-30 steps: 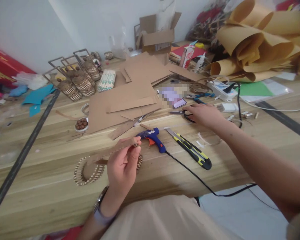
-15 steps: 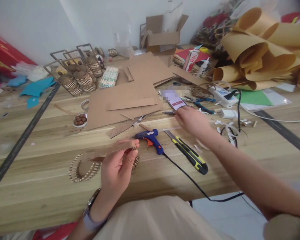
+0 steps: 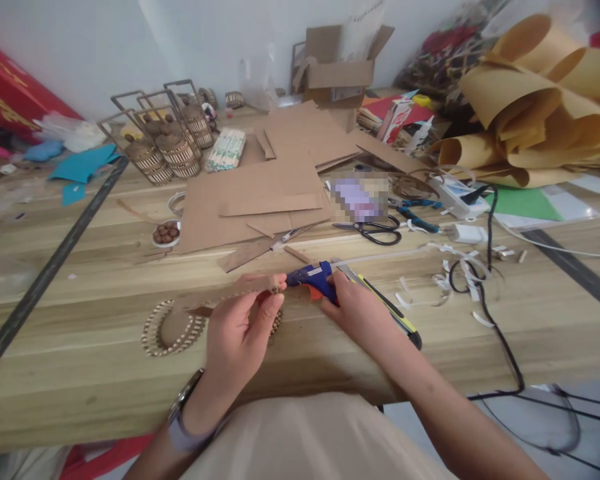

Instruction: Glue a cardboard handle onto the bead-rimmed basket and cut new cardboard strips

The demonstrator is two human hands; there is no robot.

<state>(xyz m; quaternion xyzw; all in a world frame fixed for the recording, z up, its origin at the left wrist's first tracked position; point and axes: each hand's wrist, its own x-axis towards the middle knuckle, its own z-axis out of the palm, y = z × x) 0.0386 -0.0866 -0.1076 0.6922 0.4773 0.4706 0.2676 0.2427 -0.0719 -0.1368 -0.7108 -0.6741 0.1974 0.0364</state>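
Note:
My left hand [image 3: 240, 327] pinches the end of a cardboard strip [image 3: 230, 291] lined with small wooden pieces. The strip runs left to a striped oval ring [image 3: 153, 333] on the table, with a brown piece [image 3: 175, 328] inside it. My right hand [image 3: 357, 310] is wrapped round the handle of a blue glue gun [image 3: 313, 277] with an orange trigger. Its dark nozzle points left, close to my left fingertips; whether it touches the strip I cannot tell. A yellow and black utility knife [image 3: 395, 312] lies partly hidden behind my right hand.
Black scissors [image 3: 380, 232] and blue-handled pliers [image 3: 417, 217] lie beyond my right hand. Cardboard sheets [image 3: 260, 187] cover the table's middle, beside a bowl of brown balls [image 3: 166, 233]. Striped barrel shapes with frames [image 3: 175, 150] stand back left. A black cable [image 3: 503, 340] hangs over the right front edge.
My right hand has come back from beside the phone and scissors and taken hold of the glue gun. My left hand still holds the strip. The view has shifted slightly.

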